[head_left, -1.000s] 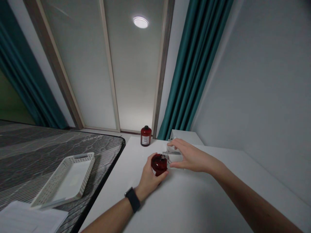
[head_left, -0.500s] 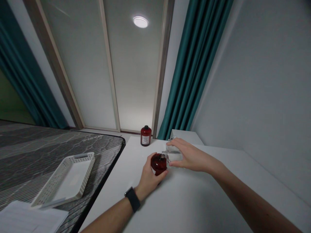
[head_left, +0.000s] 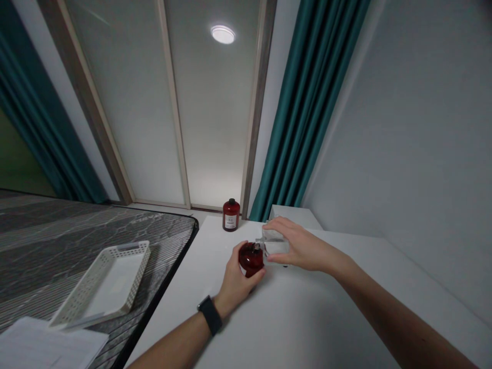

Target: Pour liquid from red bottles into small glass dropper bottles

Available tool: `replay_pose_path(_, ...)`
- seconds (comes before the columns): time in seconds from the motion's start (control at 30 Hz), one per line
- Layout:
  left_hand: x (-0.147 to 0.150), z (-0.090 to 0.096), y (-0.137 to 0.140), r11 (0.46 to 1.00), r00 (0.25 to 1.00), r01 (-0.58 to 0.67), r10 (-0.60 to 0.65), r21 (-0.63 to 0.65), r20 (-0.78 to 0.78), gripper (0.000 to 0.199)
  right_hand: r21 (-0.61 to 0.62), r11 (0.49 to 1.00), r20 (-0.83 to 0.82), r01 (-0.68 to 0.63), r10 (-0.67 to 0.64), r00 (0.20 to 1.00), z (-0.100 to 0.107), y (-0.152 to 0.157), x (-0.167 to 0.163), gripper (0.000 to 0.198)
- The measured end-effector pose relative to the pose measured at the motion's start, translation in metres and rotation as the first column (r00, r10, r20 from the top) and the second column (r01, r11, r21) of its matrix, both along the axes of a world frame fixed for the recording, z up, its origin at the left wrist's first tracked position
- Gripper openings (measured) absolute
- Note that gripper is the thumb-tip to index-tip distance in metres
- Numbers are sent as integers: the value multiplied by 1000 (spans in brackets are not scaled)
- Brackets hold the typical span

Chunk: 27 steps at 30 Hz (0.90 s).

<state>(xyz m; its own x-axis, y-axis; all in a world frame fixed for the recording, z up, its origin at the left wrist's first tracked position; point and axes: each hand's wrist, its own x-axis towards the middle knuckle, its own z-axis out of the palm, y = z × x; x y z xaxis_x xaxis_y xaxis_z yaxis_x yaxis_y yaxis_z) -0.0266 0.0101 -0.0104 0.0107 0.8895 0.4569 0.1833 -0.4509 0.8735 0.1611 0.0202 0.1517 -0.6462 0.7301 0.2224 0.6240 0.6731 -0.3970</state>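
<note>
My left hand (head_left: 237, 281) is wrapped round a dark red bottle (head_left: 251, 260) that stands uncapped on the white table (head_left: 307, 318). In my right hand (head_left: 298, 243) is a clear glass bottle (head_left: 275, 247) with clear liquid in it. It is tipped onto its side, its neck against the mouth of the red bottle. Whether liquid is flowing I cannot tell. A second red bottle (head_left: 231, 215), with a black cap and a white label, stands upright behind, near the table's far edge.
To the left, a white perforated basket (head_left: 134, 287) and white papers (head_left: 49, 346) lie on a dark grey patterned bed-like surface (head_left: 77, 225). A white box-like piece (head_left: 298, 215) stands beyond the table, below a teal curtain (head_left: 307, 102). A wall borders the right.
Both hands stay nearly in place. The liquid inside the clear glass bottle looks slightly shifted, and a small dark thing now shows below my right hand.
</note>
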Motion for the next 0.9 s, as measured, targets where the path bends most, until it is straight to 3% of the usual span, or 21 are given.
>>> replay_pose_path(0.9, 0, 1, -1, 1000, 1000, -18, 17, 17, 18, 69, 19, 1000, -19, -22, 23, 1000, -3, 4, 1, 54)
